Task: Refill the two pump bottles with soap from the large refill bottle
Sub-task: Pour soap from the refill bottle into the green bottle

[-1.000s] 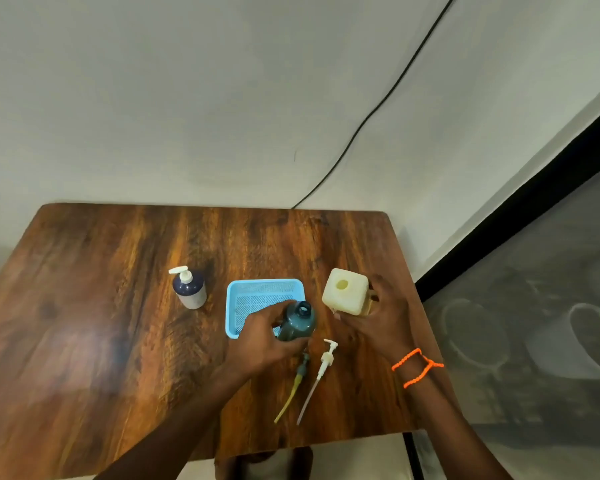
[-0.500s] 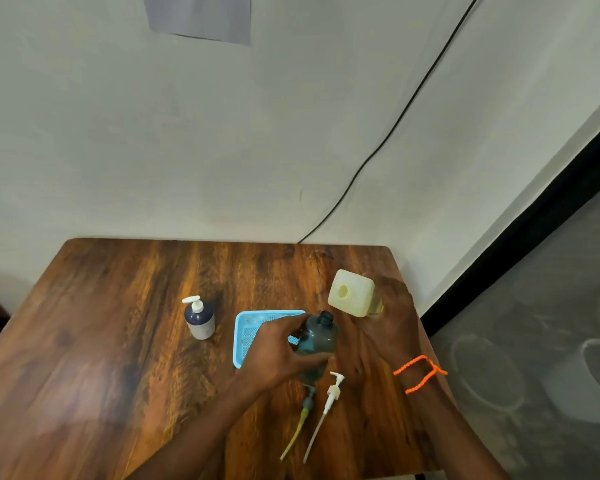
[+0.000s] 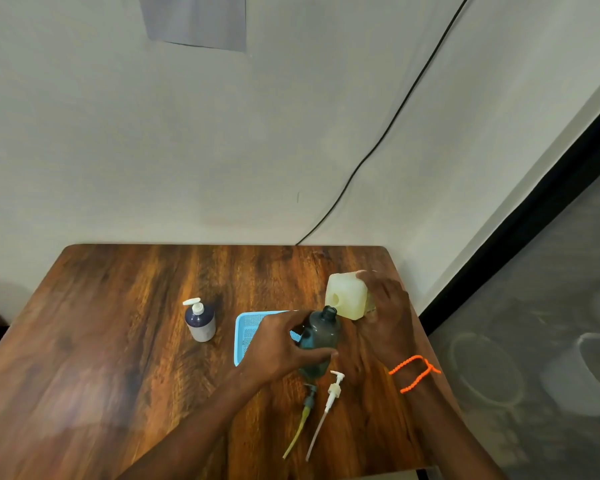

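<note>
My left hand [image 3: 280, 344] grips a dark teal pump bottle [image 3: 318, 336] whose neck is open and tilted toward the refill bottle. My right hand [image 3: 387, 315] holds the large cream refill bottle [image 3: 346, 296], tipped so its opening sits just above the teal bottle's mouth. Two removed pump heads lie on the table in front of me: a dark one with a yellowish tube [image 3: 303, 415] and a white one [image 3: 329, 405]. A second pump bottle [image 3: 199, 319], dark blue over white with its white pump on, stands to the left.
A light blue mesh tray [image 3: 248, 332] sits on the wooden table [image 3: 118, 341] behind my left hand. The table's right edge is close to the refill bottle. A black cable runs down the wall behind.
The refill bottle has tipped further toward the teal bottle, and the teal bottle has leaned toward it. The camera has tilted up, so the table sits lower in view.
</note>
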